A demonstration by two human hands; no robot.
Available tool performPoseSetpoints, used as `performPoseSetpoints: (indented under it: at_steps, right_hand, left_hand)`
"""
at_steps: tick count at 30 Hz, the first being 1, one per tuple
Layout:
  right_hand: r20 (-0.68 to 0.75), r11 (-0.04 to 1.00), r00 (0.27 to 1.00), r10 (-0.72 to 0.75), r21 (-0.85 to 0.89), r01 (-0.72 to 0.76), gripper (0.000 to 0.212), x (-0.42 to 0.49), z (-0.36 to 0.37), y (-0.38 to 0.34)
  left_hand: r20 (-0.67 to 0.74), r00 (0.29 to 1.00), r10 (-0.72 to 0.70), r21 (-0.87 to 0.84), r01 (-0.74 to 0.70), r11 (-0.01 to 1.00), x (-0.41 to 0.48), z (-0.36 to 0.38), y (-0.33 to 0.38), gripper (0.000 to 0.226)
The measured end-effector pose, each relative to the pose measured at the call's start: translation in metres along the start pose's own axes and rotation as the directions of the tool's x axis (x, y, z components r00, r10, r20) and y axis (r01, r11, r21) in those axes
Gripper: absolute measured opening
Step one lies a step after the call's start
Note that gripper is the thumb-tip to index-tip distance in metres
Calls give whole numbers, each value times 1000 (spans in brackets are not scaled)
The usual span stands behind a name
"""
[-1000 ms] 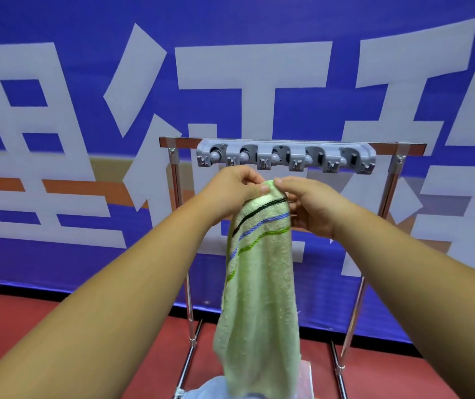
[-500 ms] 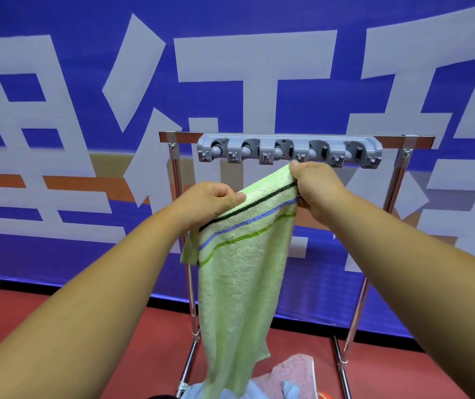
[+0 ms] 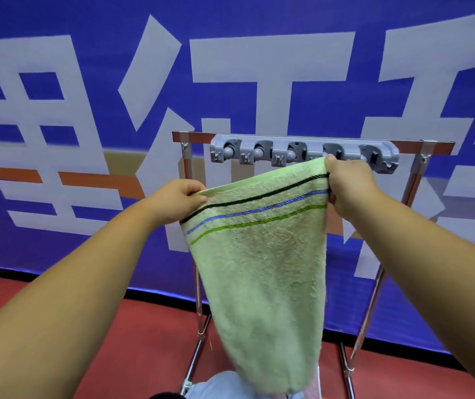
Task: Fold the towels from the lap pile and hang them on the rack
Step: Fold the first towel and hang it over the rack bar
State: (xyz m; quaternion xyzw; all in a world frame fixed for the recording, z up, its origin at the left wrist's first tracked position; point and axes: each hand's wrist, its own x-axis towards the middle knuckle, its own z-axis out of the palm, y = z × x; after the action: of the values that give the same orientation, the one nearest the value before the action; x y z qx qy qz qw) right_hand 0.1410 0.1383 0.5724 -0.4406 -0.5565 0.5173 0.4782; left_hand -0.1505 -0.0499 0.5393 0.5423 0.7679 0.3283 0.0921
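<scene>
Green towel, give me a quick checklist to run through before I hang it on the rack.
1. Left hand grips the green towel at its top left corner: ok.
2. Right hand grips the top right corner: ok.
3. Top edge level: not ok, the right corner is higher.
4. Towel folded neatly: cannot tell, it narrows toward the bottom.
5. Towel hung on the rack: not ok, it is held in front of the grey holder strip.
6. Lower end free of the lap pile: cannot tell, they overlap in the head view.
</scene>
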Motion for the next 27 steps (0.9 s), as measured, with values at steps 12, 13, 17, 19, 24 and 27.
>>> performPoseSetpoints:
  at_steps: [12, 13, 17, 19, 24, 27]
  right_hand:
    - [470, 974, 865, -174, 211, 82, 16, -20, -14, -18]
    - [490, 965, 853, -180, 256, 57, 17, -23, -12, -18]
    - [575, 970, 807, -139, 245, -7, 16, -38, -4, -19]
    - [609, 979, 784, -119, 204, -10, 13, -43, 4, -19]
    - [672, 976, 732, -115, 215, -43, 11, -55, 25, -19]
    - [679, 974, 726, -108, 219, -60, 11, -59, 28, -20]
  left_hand:
    - [-161, 987, -1, -3, 0, 1000, 6, -18, 27, 30]
    - [-186, 982, 31, -40, -39, 998, 7, -18, 33, 29]
    - [-237, 958, 165, -171, -208, 963, 6, -16, 65, 35]
    - [-211, 952, 222, -213, -267, 940, 6, -13, 80, 42]
    - [-107, 947, 302, -301, -321, 898, 0, -3, 106, 50]
    - [-81, 944, 320, -377, -326, 867, -4, 2, 116, 47]
